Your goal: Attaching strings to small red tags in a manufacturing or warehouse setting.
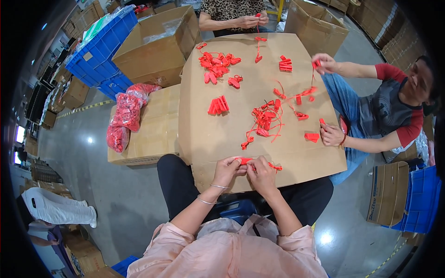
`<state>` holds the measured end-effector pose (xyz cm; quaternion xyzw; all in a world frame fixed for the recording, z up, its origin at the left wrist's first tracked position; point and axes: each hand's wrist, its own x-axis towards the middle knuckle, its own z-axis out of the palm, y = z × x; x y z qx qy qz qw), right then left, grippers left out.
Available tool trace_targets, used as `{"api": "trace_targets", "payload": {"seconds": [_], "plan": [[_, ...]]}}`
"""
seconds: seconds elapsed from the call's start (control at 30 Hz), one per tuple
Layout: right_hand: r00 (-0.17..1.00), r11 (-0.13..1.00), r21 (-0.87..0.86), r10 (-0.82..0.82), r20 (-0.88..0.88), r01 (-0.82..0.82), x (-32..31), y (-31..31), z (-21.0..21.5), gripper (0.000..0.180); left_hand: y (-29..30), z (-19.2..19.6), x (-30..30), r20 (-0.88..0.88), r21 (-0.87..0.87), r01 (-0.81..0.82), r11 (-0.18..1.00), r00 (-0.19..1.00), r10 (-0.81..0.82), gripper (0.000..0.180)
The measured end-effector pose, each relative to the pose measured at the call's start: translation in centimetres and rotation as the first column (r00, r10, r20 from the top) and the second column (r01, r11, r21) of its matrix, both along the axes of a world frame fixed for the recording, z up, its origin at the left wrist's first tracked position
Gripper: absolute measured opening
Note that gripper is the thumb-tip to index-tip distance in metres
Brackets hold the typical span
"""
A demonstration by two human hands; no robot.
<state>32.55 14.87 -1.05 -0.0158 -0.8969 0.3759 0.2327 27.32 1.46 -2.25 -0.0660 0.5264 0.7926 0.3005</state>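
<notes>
Near the front edge of the cardboard-covered table (204, 171), both my hands are closed on one small red plastic piece (244, 161). My left hand (227, 171) grips its left end, and my right hand (262, 175) pinches at its right end. A red cord bundle (276, 167) sticks out beyond my right fingers. Just past my hands lies a loose pile of red corded pieces (265, 121), with one corded piece (247, 142) at its near side. Farther left stands a neat row of red pieces (218, 105). My fingers partly hide the held piece.
Across the table a person's hands (254, 21) hold a red piece; at the right another person's hands (332, 134) handle red pieces. Another red pile (218, 64) lies far left. Bagged red pieces (127, 113) rest on a carton (155, 125); blue crates (102, 51) stand behind.
</notes>
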Motion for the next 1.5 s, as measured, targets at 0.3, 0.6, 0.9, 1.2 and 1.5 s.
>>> {"api": "trace_targets", "payload": {"seconds": [0.3, 0.6, 0.9, 1.2, 1.5], "plan": [[0.99, 0.988, 0.085, 0.122, 0.074, -0.128, -0.2, 1.5, 0.1, 0.007, 0.1, 0.6, -0.1, -0.015, -0.026, 0.043, 0.999, 0.999, -0.043, 0.024], [0.975, 0.974, 0.124, 0.17, 0.144, -0.188, -0.5, 1.8, 0.2, 0.009, 0.2, 0.2, 0.0, -0.059, -0.093, 0.065, 0.994, 0.996, -0.07, 0.023], [0.998, 0.999, 0.029, 0.042, 0.04, -0.043, -0.2, 0.8, 0.1, 0.008, 0.2, 0.0, -0.2, -0.02, -0.01, 0.025, 1.0, 0.999, -0.025, 0.02], [0.996, 0.976, -0.213, -0.022, 0.083, 0.039, 0.6, -0.5, 1.0, 0.009, -0.7, 0.4, -0.5, 0.191, 0.227, -0.043, 0.973, 0.982, -0.001, 0.018], [0.998, 0.998, 0.003, 0.071, 0.0, -0.071, -0.2, 0.8, 1.2, 0.007, -0.9, 0.4, -0.5, 0.068, 0.19, -0.006, 0.982, 0.998, -0.007, 0.015]]}}
